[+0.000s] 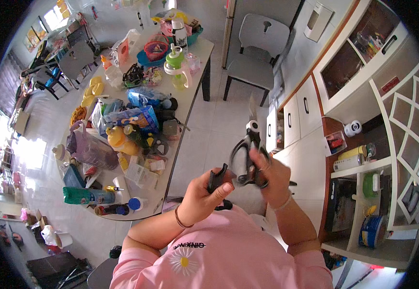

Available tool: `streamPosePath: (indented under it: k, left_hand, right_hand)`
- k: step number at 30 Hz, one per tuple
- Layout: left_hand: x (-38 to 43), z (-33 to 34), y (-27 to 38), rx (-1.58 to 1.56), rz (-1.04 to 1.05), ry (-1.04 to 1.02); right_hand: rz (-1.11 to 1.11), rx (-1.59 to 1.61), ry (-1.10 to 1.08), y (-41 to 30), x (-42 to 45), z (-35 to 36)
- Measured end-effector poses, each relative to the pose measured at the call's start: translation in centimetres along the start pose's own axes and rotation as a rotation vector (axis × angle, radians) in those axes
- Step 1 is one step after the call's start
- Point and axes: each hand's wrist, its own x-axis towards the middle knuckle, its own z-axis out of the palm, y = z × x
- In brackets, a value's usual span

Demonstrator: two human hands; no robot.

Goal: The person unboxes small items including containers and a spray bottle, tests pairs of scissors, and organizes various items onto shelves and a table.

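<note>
My right hand (276, 177) grips a pair of scissors (243, 155) by its black handles. The pivot is a white-ringed round (253, 125), and the blades, blurred by motion, point up and away from me. In my left hand (198, 198) is a small curved black piece (216, 177), pinched between thumb and fingers; what it is cannot be told. Both hands are raised in front of my pink shirt (224, 249), a short gap apart. The tips of some right fingers are blurred behind the handles.
On my left a cluttered table (151, 211) bears a purple pitcher (94, 150), a green-lidded bottle (175, 70), a green spray can (86, 196) and several bags. Beyond stands a grey chair (253, 68). Along my right runs a white cabinet (299, 162) with open shelves.
</note>
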Motion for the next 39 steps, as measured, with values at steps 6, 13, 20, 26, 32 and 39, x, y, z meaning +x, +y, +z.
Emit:
streamPosePath:
  k: [6, 13, 20, 26, 32, 39]
  left_hand:
    - [0.2, -3.3, -2.0, -0.155, -0.035, -0.122]
    - [-0.7, -6.2, -3.1, 0.028, -0.102, -0.18]
    - [-1.7, -7.5, -3.7, 0.161, -0.089, -0.195]
    - [-2.1, -7.3, -3.4, 0.257, 0.008, -0.17]
    - [-1.9, -7.3, -2.6, 0.392, 0.034, -0.159]
    - [-1.2, -6.8, -1.9, 0.434, 0.021, -0.169]
  right_hand:
    - [0.783, 0.802, 0.25, 3.0, -1.9, -1.9]
    - [0.581, 1.289, -0.085, 2.8, -1.5, -5.0]
    - [0.584, 1.363, -0.18, 1.7, -0.8, -4.5]
    - [0.555, 1.375, -0.197, 1.2, -0.5, -4.1]
    - [0.603, 1.363, -0.21, 1.6, -0.6, -4.1]
    - [0.617, 1.318, -0.197, 2.3, -1.6, -4.6]
